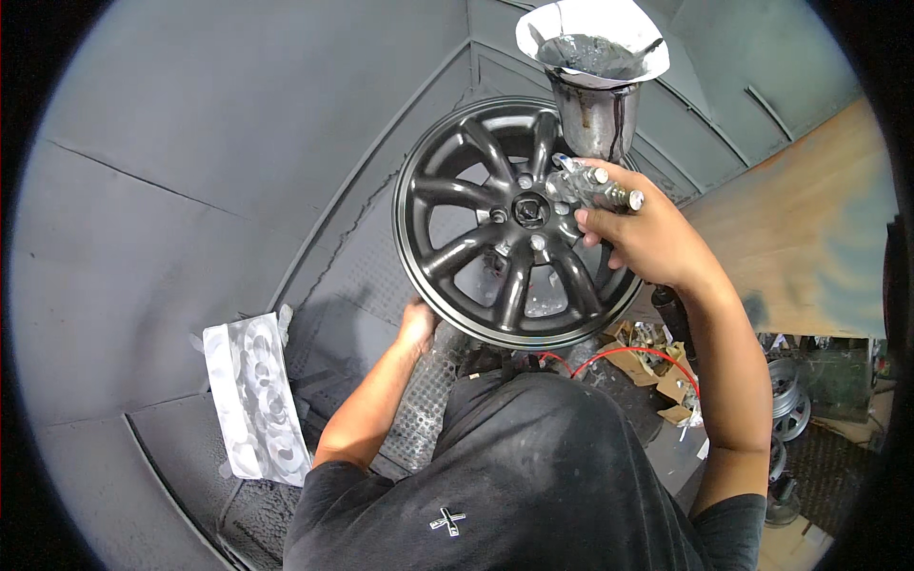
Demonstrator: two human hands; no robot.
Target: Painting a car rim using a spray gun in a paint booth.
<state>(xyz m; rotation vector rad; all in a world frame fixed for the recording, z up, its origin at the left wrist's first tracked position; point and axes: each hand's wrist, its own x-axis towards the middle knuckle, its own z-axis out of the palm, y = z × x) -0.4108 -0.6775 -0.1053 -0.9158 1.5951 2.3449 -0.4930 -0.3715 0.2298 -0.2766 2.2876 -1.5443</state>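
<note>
A glossy black multi-spoke wheel (516,285) faces me, just above my lap. My right hand (649,226) is closed on a metal spray gun (589,187) over the wheel's right side. The gun's metal cup (594,116) rises at the top, with a crumpled white paper liner (538,19) in its mouth and dark drips down its side. My left hand (417,322) is closed at the wheel's lower-left edge beside a dimpled metal stand (418,409); its fingers are partly behind the rim, so what it grips is unclear.
Grey booth walls (190,114) surround me, with a smudged white panel (250,397) low at left. A tan board (800,219) is at right, above cardboard boxes (633,366), silver wheels (790,404) and a red hose (640,349) crossing below the wheel.
</note>
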